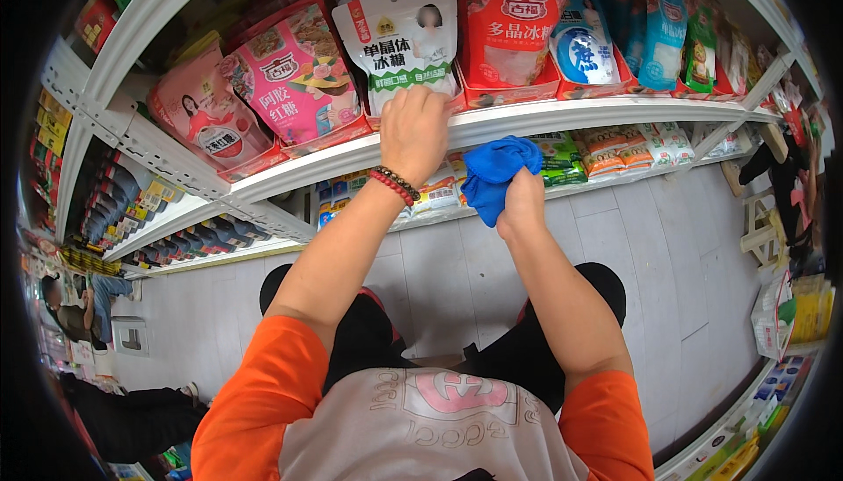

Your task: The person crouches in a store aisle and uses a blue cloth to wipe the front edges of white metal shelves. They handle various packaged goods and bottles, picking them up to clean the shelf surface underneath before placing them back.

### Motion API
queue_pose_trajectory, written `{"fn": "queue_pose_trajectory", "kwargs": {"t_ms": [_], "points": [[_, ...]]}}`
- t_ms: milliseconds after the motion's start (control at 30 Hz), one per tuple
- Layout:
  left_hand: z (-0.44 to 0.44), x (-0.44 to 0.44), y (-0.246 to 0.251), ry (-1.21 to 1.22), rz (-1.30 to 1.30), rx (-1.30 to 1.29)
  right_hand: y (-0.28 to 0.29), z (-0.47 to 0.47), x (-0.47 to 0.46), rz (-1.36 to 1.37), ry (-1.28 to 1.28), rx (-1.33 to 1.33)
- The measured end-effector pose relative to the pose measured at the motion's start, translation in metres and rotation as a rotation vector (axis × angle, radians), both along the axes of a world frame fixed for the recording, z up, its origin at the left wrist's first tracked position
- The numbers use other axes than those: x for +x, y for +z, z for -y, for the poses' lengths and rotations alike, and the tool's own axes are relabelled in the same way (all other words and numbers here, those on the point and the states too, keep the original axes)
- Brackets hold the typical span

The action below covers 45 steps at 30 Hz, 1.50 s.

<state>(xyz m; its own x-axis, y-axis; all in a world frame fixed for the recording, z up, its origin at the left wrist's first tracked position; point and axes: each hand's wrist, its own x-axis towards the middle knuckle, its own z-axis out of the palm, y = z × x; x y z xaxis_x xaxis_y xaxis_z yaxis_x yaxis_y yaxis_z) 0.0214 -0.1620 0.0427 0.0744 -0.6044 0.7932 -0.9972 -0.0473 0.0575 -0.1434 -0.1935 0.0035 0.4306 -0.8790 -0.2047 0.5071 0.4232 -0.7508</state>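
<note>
With two beaded bracelets on its wrist, my left hand (pixel 415 128) reaches to the lower edge of a white pouch of rock sugar (pixel 400 36) in a red display box on the shelf. Its fingertips touch or cover the pouch's bottom; whether they grip it is hidden. A crumpled blue cloth (pixel 497 174) is held in my right hand (pixel 525 201), in front of the white shelf edge (pixel 527 112). Left of the white pouch stand pink brown-sugar pouches (pixel 296 76). A red pouch (pixel 510 26) and a blue-and-white pouch (pixel 586 39) stand to its right.
Packaged goods (pixel 606 148) lie on a lower shelf near the floor. Dark bottles (pixel 118 198) line shelves at the left. People (pixel 85 310) are at the far left, near a grey stool (pixel 130 336). A white basket (pixel 772 316) and a wooden stool (pixel 761 230) are at the right.
</note>
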Motion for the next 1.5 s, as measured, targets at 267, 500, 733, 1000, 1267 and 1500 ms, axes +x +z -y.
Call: {"fn": "queue_pose_trajectory", "kwargs": {"t_ms": [267,500,733,1000,1267,1500], "points": [[-0.046,-0.026,-0.024,-0.027,-0.109,0.071,-0.004,0.002,-0.001,-0.09,0.102,-0.051],[-0.155,-0.055,-0.086,-0.278,-0.976,0.431,-0.052,-0.038,-0.009,-0.431,0.491,-0.311],[-0.205,-0.049,-0.139,-0.256,-1.441,0.553,-0.123,-0.138,-0.038,-0.563,0.525,0.019],[-0.213,-0.086,-0.138,-0.788,-1.731,0.582,-0.143,-0.201,-0.061,-0.817,0.264,-0.198],[-0.227,-0.047,-0.132,-0.783,-1.608,0.252,-0.1,-0.173,0.006,-0.423,0.241,-0.097],[-0.253,-0.005,-0.188,-0.334,-1.128,0.459,-0.078,-0.169,0.031,-0.183,0.486,0.035]]}}
